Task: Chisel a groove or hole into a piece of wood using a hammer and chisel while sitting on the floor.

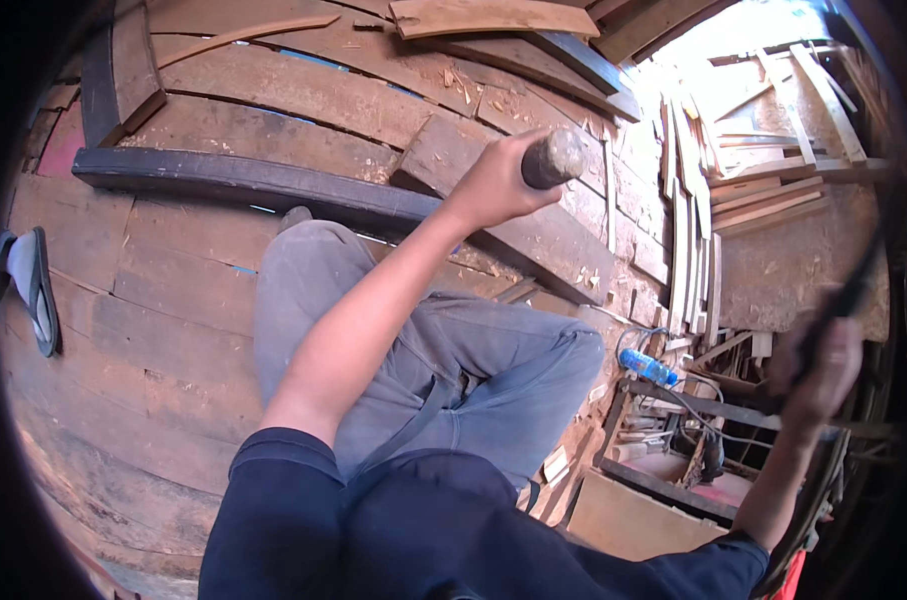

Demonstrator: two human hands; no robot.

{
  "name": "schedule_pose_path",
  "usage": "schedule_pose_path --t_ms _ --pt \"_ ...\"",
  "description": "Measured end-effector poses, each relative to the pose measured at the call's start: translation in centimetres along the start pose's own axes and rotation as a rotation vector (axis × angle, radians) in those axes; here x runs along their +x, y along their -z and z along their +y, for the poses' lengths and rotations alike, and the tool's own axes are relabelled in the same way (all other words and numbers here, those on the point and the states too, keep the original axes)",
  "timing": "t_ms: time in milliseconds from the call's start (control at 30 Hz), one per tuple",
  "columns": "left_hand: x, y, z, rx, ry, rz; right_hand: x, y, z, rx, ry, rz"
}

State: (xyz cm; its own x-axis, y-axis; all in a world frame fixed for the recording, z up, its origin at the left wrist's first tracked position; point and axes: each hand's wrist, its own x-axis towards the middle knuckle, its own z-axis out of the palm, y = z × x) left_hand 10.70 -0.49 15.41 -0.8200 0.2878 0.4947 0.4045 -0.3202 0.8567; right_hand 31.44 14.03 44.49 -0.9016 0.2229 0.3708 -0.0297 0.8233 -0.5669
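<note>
My left hand is closed round a thick, dark round handle with a battered, pale end turned up toward me. The tool's lower part is hidden behind the hand. Under it lies a broad brown wooden plank. Off to the right, my right hand is raised and smeared by motion, gripping a long dark tool that slants up and away. Its kind is too blurred to make out. My bent legs in grey trousers are close to the plank and a long dark beam.
Wooden boards with gaps form the floor. A pale board lies at the far side. Wood strips are heaped at right, near a blue-labelled plastic bottle and cables. A sandal is at far left.
</note>
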Motion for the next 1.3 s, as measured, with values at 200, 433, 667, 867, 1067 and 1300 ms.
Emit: schedule_pose_path --t_ms 200,433,667,867,1067,1300 --pt "-0.2 0.5 -0.4 -0.022 0.007 -0.019 0.8 -2.1 0.0 0.532 0.065 0.003" --pt "-1.2 0.1 0.3 0.100 -0.117 0.043 -4.2 -4.1 -0.1 0.178 -0.643 -0.482" --pt "-0.1 -0.1 0.2 0.034 -0.045 0.001 -1.0 2.9 -1.5 0.374 0.157 0.141" --pt "0.0 -0.8 -0.1 -0.005 -0.026 -0.037 -5.0 2.1 6.6 -0.291 0.240 -0.195" --pt "-0.6 0.0 0.1 0.039 -0.061 -0.019 -4.2 -2.1 2.5 -0.111 -0.198 -0.419" --pt "0.1 -0.3 0.5 -0.004 -0.024 -0.044 -0.5 0.9 -1.0 0.524 0.161 0.101"
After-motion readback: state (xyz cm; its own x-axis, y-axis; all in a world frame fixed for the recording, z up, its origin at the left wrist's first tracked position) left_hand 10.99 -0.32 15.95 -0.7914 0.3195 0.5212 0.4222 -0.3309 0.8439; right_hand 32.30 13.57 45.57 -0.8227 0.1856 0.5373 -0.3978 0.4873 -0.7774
